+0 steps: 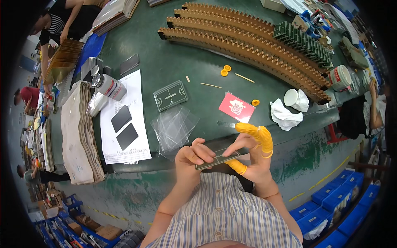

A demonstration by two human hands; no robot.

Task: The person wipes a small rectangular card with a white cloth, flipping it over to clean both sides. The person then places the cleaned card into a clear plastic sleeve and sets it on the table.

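Both my hands hold a small flat dark green card (218,158) just above the near edge of the green workbench (194,53). My left hand (191,158) pinches its left end between thumb and fingers. My right hand (252,153) grips its right end; yellow rubber finger cots cover the thumb and two fingers. A loose pile of clear plastic sleeves (173,126) lies on the bench just beyond my left hand. Another green card in a clear case (170,95) lies farther back.
Long cardboard racks (248,45) curve across the far bench, partly filled with green cards (306,41). A white paper sheet with two dark rectangles (124,120), a fabric stack (80,132), a tape roll, a red card (236,107) and white cloth (285,113) lie around. Other people work at left and right.
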